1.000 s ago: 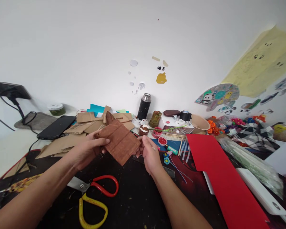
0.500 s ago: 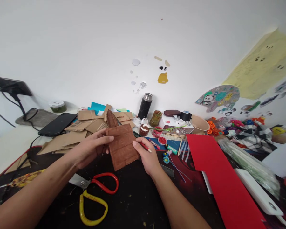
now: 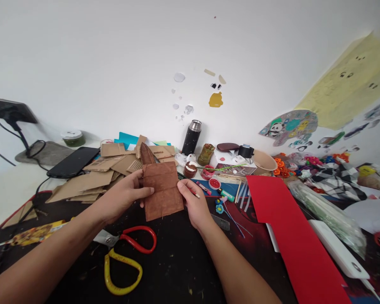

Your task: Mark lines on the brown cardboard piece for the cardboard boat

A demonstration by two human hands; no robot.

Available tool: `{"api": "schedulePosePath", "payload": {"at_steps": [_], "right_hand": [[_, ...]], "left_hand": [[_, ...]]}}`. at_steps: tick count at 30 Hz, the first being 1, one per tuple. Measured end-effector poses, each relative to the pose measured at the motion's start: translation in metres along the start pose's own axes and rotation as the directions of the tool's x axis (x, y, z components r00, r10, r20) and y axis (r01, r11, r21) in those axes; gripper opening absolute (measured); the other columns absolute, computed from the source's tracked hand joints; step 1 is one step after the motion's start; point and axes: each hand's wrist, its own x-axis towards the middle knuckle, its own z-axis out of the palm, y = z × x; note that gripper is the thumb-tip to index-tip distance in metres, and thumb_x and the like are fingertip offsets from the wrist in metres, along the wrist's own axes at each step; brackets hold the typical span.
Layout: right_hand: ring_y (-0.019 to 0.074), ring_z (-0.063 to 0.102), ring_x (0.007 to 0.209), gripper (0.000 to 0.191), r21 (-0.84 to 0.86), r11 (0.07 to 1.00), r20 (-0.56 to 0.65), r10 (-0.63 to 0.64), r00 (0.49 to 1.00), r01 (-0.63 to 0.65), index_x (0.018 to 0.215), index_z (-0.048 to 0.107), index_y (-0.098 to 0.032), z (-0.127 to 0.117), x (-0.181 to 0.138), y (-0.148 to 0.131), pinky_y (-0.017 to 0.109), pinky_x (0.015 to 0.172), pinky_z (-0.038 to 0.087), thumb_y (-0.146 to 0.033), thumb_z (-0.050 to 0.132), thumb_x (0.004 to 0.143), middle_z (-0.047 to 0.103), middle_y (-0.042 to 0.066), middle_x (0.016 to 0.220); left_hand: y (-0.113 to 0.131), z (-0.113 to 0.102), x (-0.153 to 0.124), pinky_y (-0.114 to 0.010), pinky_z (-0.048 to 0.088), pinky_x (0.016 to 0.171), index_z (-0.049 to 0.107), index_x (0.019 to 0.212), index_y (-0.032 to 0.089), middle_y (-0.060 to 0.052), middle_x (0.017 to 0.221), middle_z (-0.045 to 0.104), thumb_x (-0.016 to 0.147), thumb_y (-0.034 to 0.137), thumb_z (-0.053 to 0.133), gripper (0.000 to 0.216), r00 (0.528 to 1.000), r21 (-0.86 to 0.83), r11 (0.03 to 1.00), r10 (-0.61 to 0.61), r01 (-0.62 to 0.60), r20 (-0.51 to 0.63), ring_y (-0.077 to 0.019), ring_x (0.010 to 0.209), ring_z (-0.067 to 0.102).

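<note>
A brown-painted cardboard piece (image 3: 163, 194), roughly rectangular with crease lines across it, is held up in front of me. From behind its top edge rises a pointed brown piece (image 3: 147, 154); whether the two are joined I cannot tell. My left hand (image 3: 122, 197) pinches the cardboard's left edge, thumb on the front. On its right edge, my right hand (image 3: 195, 207) grips it between thumb and fingers. A thin stick with a pale end (image 3: 194, 194) also pokes out of my right hand; its kind is unclear. Scissors (image 3: 123, 249) with red and yellow handles lie below the cardboard.
Cardboard scraps (image 3: 88, 183) are piled at the left beside a black phone (image 3: 73, 162). A black thermos (image 3: 191, 138) stands by the wall, near a small jar of red paint (image 3: 214, 183). Red card (image 3: 291, 228) and a white glue gun (image 3: 338, 249) lie at the right.
The brown cardboard has turned a little more upright and shifted slightly up in view. Both hands keep their hold. The whole view has shifted slightly.
</note>
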Motion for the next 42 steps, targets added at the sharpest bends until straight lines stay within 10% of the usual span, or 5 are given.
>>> {"api": "schedulePosePath", "payload": {"at_steps": [7,13,25,33,42], "right_hand": [[0.0197,0.051,0.075,0.036,-0.112,0.993,0.014,-0.033,0.999,0.034,0.08,0.069,-0.026,0.001,0.0,-0.001,0.032,0.07,0.043,-0.057,0.086,0.084,0.058,-0.003,0.076],[0.0165,0.037,0.066,0.035,-0.136,0.99,0.009,-0.022,1.0,0.023,0.075,0.062,-0.027,0.004,-0.001,0.002,0.032,0.063,0.029,-0.052,0.086,0.082,0.042,-0.007,0.067],[0.023,0.059,0.077,0.039,0.147,0.988,-0.236,-0.003,0.972,0.039,0.078,0.064,-0.028,-0.016,0.014,-0.008,0.033,0.068,0.048,-0.06,0.085,0.082,0.063,-0.001,0.077],[0.0236,0.062,0.081,0.041,0.219,0.975,-0.258,0.027,0.966,0.031,0.076,0.064,-0.027,-0.015,0.013,-0.008,0.035,0.074,0.051,-0.059,0.091,0.075,0.067,-0.001,0.081],[0.0217,0.058,0.078,0.041,0.194,0.981,-0.243,0.033,0.97,0.016,0.075,0.067,-0.026,-0.012,0.011,-0.004,0.032,0.072,0.045,-0.057,0.095,0.075,0.064,-0.003,0.076]], "left_hand": [[-0.002,-0.005,0.002,-0.033,0.054,0.06,0.076,0.134,0.022,-0.011,0.121,0.086,0.068,0.038,0.1,0.072,1.0,0.051,0.999,-0.008,0.008,0.001,-0.0292,0.091,0.077],[-0.009,-0.002,0.005,-0.05,0.068,0.091,0.077,0.132,0.025,-0.011,0.124,0.087,0.066,0.045,0.1,0.073,1.0,0.081,0.997,-0.009,0.009,0.009,-0.0392,0.113,0.082],[0.01,-0.026,-0.013,-0.036,0.057,0.073,0.081,0.106,0.029,-0.006,0.094,0.082,0.091,0.073,0.083,0.046,0.99,0.532,0.835,0.13,-0.138,0.053,-0.0292,0.084,0.074],[-0.05,0.018,-0.07,-0.05,0.055,0.113,0.08,0.127,0.032,-0.009,0.135,0.079,0.089,0.037,0.089,0.039,0.88,0.733,0.517,0.088,-0.441,0.468,-0.0373,0.128,0.072],[-0.038,0.014,-0.083,-0.041,0.049,0.097,0.07,0.1,0.027,-0.005,0.113,0.073,0.092,0.008,0.068,0.021,0.84,0.721,0.497,0.03,-0.483,0.542,-0.0292,0.109,0.067]]}}
